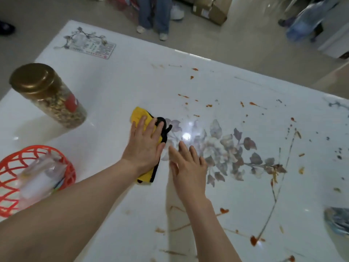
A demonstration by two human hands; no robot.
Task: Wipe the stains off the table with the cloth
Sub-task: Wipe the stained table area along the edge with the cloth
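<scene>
A yellow cloth (138, 115) with black edging lies flat on the white glossy table (120, 82), left of a printed flower pattern. My left hand (145, 146) presses flat on top of it, fingers spread. Just right of the cloth, my right hand (188, 167) rests open on the bare table, touching nothing else. Reddish-brown stains (253, 240) are smeared and spattered over the near right part of the table, with more spots (194, 69) toward the far side.
A tall clear jar (49, 95) with a gold lid stands at the left. An orange plastic basket (28, 178) holding wrapped items sits at the near left. A card (94, 48) lies at the far corner. People's legs (154, 14) stand beyond the table.
</scene>
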